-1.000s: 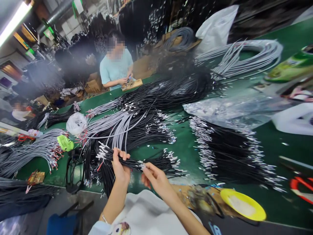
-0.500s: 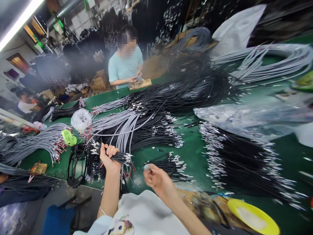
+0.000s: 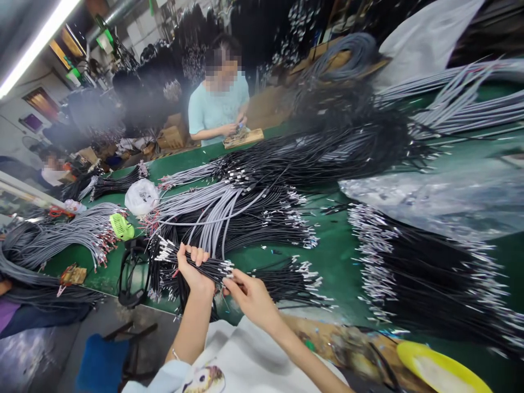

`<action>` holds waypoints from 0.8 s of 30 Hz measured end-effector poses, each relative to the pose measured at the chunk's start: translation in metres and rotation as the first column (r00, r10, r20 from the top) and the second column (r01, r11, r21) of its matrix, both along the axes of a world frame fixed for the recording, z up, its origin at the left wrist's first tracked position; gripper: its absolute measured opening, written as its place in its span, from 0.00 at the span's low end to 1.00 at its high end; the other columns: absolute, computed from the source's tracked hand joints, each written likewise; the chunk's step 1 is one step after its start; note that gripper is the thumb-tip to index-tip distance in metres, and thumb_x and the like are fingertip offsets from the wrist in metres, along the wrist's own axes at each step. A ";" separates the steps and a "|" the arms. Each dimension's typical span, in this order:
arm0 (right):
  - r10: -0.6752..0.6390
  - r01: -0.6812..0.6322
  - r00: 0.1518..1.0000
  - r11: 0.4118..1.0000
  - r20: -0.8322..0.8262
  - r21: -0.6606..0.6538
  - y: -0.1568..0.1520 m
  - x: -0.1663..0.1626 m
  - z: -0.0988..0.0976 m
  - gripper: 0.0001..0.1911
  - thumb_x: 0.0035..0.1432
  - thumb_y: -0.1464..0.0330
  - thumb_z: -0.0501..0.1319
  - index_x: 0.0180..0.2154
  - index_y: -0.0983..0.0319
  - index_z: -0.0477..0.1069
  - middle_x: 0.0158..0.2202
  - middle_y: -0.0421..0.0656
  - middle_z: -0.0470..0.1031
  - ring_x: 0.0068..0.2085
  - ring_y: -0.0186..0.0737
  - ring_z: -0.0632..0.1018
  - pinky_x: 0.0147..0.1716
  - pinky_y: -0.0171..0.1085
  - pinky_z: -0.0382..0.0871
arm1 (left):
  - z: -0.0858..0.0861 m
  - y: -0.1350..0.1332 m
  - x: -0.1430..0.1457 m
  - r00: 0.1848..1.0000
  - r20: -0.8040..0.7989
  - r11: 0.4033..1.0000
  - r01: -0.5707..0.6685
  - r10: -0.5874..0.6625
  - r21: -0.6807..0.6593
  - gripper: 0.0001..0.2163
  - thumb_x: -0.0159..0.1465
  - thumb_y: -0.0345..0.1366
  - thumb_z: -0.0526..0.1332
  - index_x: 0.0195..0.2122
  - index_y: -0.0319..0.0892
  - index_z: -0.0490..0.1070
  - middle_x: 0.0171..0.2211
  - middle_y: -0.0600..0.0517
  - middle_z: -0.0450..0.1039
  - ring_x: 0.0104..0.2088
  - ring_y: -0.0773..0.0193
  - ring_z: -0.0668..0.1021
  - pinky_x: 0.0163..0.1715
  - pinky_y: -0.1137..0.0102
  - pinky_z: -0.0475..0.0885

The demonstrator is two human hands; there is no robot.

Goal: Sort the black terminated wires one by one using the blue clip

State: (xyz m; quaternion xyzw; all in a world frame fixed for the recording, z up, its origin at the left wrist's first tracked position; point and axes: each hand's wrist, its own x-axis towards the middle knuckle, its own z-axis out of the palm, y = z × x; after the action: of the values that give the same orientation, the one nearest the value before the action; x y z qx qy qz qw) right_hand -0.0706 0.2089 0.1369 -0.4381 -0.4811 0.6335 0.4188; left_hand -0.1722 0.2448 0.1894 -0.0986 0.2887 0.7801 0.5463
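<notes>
My left hand (image 3: 193,268) is closed round a small bundle of black cables (image 3: 213,267) with metal-tipped ends, held just above the near edge of the green table (image 3: 335,245). My right hand (image 3: 244,293) is right beside it, fingertips pinched at the bundle's tipped ends. Under and behind both hands lie piles of black cables (image 3: 254,218) and grey cables (image 3: 204,210).
A big heap of black cables (image 3: 429,278) fills the right side, with clear plastic bags (image 3: 434,191) behind it. A yellow dish (image 3: 442,368) sits at the near right edge. A green fan (image 3: 121,227) and white bag (image 3: 141,196) lie left. A person in a light blue shirt (image 3: 219,106) works across the table.
My left hand pulled the bundle left and closed into a fist round it. My right hand came off the cables, then returned to pinch the tipped ends.
</notes>
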 end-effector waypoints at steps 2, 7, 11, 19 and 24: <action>0.008 -0.008 1.000 0.999 -0.012 -0.034 0.000 -0.003 -0.003 0.21 0.47 0.51 0.58 0.20 0.61 0.61 0.15 0.37 0.65 0.17 0.30 0.61 0.16 0.31 0.54 | -0.002 0.001 0.001 1.000 -0.006 1.000 -0.004 0.004 -0.011 0.15 0.63 0.35 0.50 0.19 0.40 0.54 0.10 0.63 0.49 0.09 0.79 0.56 0.12 0.80 0.52; -0.044 0.043 0.999 0.997 -0.011 -0.058 -0.002 -0.006 -0.005 0.23 0.46 0.47 0.56 0.21 0.60 0.58 0.16 0.35 0.60 0.16 0.28 0.58 0.15 0.30 0.53 | -0.005 0.007 0.002 1.000 0.004 0.999 0.018 -0.018 -0.037 0.17 0.64 0.36 0.48 0.18 0.41 0.52 0.08 0.63 0.48 0.08 0.79 0.55 0.11 0.80 0.50; -0.113 0.114 0.993 0.993 0.023 -0.030 -0.009 -0.004 -0.007 0.22 0.47 0.49 0.57 0.21 0.61 0.60 0.19 0.36 0.60 0.21 0.32 0.64 0.21 0.32 0.59 | -0.006 0.009 0.005 1.000 -0.018 0.999 0.009 -0.010 -0.045 0.18 0.65 0.36 0.48 0.17 0.40 0.53 0.08 0.63 0.48 0.07 0.79 0.54 0.11 0.79 0.49; -0.073 0.075 0.997 0.997 0.039 -0.027 -0.020 0.004 -0.003 0.22 0.49 0.49 0.56 0.21 0.61 0.60 0.17 0.36 0.60 0.20 0.31 0.61 0.17 0.31 0.53 | 0.001 0.005 0.005 0.998 -0.027 0.998 0.051 -0.052 -0.042 0.19 0.65 0.36 0.49 0.16 0.40 0.54 0.07 0.63 0.46 0.07 0.79 0.52 0.10 0.79 0.46; -0.052 0.054 0.998 0.997 0.034 -0.050 -0.023 0.006 0.002 0.23 0.47 0.48 0.57 0.20 0.61 0.60 0.16 0.36 0.60 0.18 0.29 0.58 0.15 0.31 0.48 | 0.000 0.001 0.006 0.997 -0.048 0.997 0.057 -0.059 -0.053 0.18 0.63 0.36 0.52 0.16 0.40 0.54 0.08 0.63 0.46 0.07 0.79 0.52 0.10 0.79 0.46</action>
State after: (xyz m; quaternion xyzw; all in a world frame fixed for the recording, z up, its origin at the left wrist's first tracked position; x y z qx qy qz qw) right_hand -0.0644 0.1859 0.1384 -0.4716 -0.4598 0.6270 0.4160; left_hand -0.1662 0.2459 0.1892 -0.0846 0.3249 0.7585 0.5586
